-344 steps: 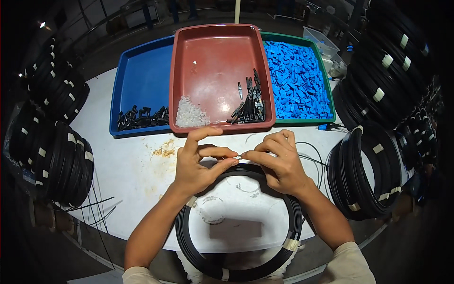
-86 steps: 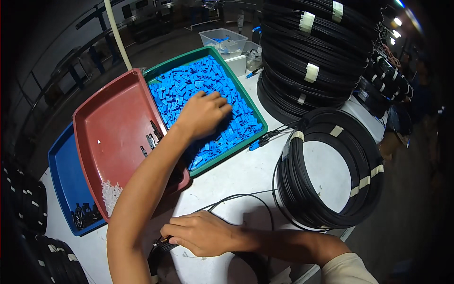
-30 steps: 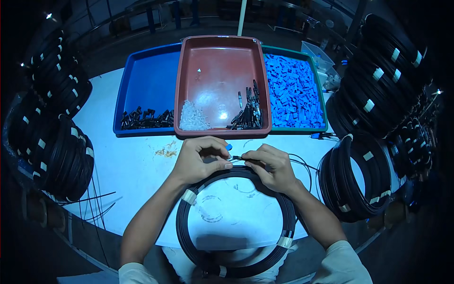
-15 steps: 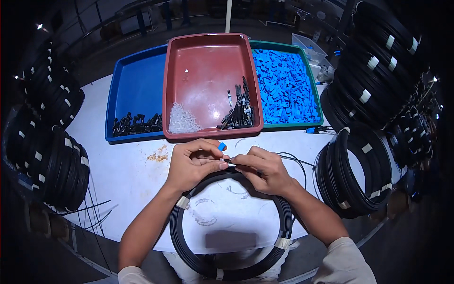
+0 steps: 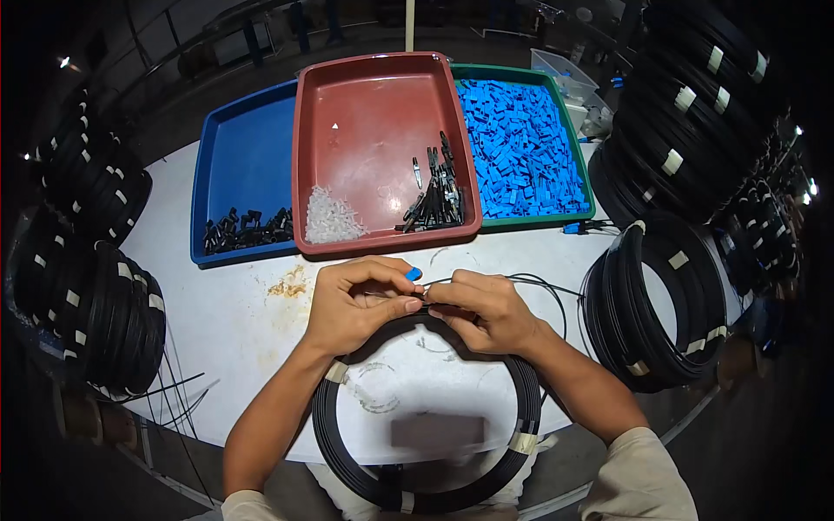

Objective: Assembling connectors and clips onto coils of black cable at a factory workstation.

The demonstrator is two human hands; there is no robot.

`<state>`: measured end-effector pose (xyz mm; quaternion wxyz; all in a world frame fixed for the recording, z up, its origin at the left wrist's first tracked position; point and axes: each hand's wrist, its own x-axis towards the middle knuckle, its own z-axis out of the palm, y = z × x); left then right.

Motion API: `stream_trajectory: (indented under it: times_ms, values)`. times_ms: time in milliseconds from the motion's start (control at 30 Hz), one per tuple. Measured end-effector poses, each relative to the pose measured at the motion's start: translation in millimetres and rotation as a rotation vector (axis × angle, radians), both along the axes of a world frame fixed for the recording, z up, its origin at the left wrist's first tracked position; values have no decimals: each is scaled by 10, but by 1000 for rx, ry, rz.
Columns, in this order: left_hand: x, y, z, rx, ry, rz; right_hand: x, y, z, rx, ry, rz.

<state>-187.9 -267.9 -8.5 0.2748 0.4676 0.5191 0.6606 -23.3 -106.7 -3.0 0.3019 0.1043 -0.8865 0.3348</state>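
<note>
Both hands meet over the far side of a black cable coil [image 5: 326, 417], which lies partly on the table and partly over my lap. A small blue plastic piece [image 5: 413, 273] sticks out from the curled forefinger of my left hand [image 5: 352, 304], whose thumb is pressed in toward the other fingertips. Thumb and fingers of my right hand [image 5: 486, 313] pinch a thin black cable right beside it. The cable's very end is hidden among the fingertips. A loose length of black cable [image 5: 556, 288] curves away to the right behind this hand.
Beyond my hands stand a blue tray [image 5: 252, 165] with black parts, a red tray [image 5: 378, 113] with small clear pieces and black connectors, and a green tray [image 5: 591, 204] full of blue pieces. Cable coils [image 5: 113, 321] stack up at left, with more coils [image 5: 608, 321] at right.
The fingertips have drawn closer together, and the small dark part with a pale tip between them is now mostly covered. The blue piece sits slightly lower and further right.
</note>
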Motion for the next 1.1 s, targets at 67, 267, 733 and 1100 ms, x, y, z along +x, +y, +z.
stream_trajectory:
  times_ms: [67, 267, 733, 1100]
  values:
    - [3, 2, 6, -5, 13, -10, 5, -3, 11, -2, 9, 0]
    - [-22, 1, -25, 37, 10, -28, -10, -15, 13, -9, -22, 2]
    - [9, 14, -51, 43, 3, 68, -3, -1, -4, -7, -13, -8]
    - [4, 7, -47, 57, -70, 81, -9, -9, -17, -12, -11, -52]
